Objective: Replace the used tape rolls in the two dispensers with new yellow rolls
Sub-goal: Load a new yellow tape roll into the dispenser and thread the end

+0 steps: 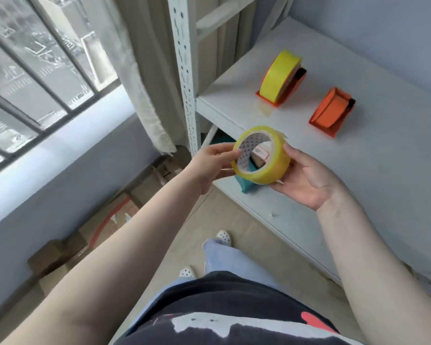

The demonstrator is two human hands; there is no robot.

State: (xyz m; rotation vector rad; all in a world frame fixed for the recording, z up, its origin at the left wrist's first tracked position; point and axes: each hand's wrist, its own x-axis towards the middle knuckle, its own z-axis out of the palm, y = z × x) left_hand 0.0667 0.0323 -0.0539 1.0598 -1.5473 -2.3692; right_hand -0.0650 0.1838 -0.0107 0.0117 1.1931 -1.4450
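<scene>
Single head-worn wide-angle view, looking forward and steeply down past both forearms. Close on the white metal shelf (358,150) at right; barred glass window (35,70) at upper left, beige floor (234,220) below.

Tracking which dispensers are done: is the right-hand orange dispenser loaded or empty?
Empty. The right orange dispenser shows only its orange body, with no roll in it, unlike the left dispenser, which carries a yellow roll.

Two dispensers (281,80) (331,115) side by side on shelf (383,170) (left one loaded); roll (261,155) nearer, between hands.
</scene>
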